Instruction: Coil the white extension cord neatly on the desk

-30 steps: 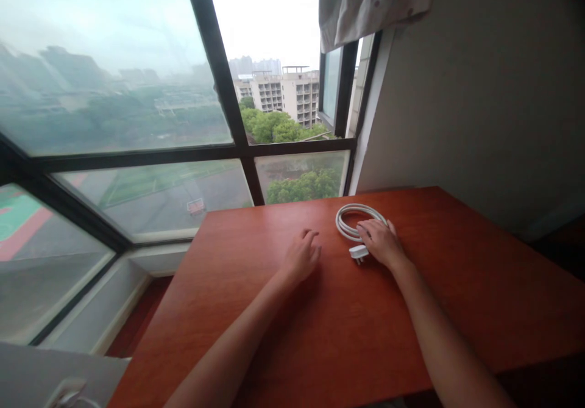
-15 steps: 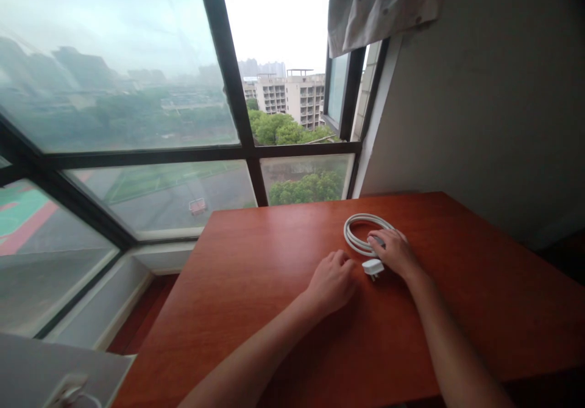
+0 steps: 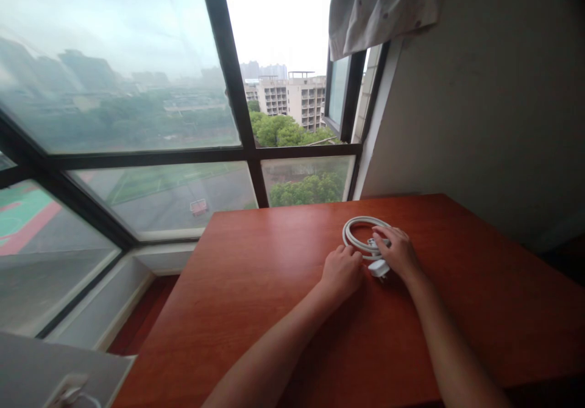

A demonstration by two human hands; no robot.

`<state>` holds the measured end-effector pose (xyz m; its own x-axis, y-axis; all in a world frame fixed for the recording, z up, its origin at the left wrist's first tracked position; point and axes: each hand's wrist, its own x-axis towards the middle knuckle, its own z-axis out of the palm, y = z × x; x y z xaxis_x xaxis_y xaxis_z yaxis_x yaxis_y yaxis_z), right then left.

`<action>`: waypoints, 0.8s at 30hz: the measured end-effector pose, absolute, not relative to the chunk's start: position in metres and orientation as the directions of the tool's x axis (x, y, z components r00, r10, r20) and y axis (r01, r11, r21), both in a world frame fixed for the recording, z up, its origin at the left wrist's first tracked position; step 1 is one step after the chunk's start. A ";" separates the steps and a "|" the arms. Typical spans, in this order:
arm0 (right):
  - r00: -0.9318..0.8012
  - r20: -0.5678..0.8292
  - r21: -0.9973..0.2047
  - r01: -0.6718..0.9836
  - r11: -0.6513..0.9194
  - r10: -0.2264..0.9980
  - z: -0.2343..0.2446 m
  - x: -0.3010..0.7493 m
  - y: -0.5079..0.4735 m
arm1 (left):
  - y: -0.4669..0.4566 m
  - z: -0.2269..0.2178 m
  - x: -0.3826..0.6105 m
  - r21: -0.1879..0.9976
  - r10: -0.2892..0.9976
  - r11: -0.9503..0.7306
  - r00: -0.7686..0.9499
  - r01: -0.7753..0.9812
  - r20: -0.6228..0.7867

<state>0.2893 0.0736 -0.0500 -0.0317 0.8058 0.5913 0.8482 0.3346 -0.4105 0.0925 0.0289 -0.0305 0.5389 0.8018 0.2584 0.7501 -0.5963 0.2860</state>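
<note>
A coiled white cable (image 3: 348, 237) lies on the reddish-brown table (image 3: 256, 274). At its lower right edge is a white plug-type adapter (image 3: 379, 268) with metal prongs pointing down and right. My right hand (image 3: 398, 252) lies over the coil's right side, thumb and fingers bent around the cable. A small pale connector (image 3: 372, 243) shows by its thumb. My left hand (image 3: 343, 272) is at the coil's lower left, fingers curled in and close to the cable. What its fingertips touch or hold is hidden.
Dark-framed windows (image 3: 249, 150) rise behind the table and to the left. A grey wall (image 3: 475, 109) stands on the right, with a pale curtain (image 3: 384, 11) hanging above. A wall socket with a white plug (image 3: 70, 393) sits at lower left.
My left hand has moved right and slightly up, to the coil. The adapter has shifted a little right and turned. My right thumb has lifted, uncovering the small connector.
</note>
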 end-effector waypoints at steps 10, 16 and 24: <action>-0.107 0.541 -0.582 0.669 0.463 0.834 -0.010 0.223 0.067 | 0.028 -0.022 0.031 0.481 0.899 -0.436 0.398 0.761 0.185; -0.147 0.276 -0.722 0.621 0.306 0.950 -0.024 0.154 0.068 | 0.044 -0.039 -0.011 0.685 0.967 -0.254 0.176 0.683 0.183; -0.152 0.288 -0.816 0.477 0.326 0.945 -0.061 0.133 0.059 | 0.044 -0.053 -0.017 0.713 0.937 -0.348 0.211 0.609 0.278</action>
<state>0.1334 0.0591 -0.0607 -0.1522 0.9454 0.2882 0.4769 0.3256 -0.8164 -0.0169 0.0437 -0.0531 0.2109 0.9373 0.2775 0.6090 -0.3481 0.7127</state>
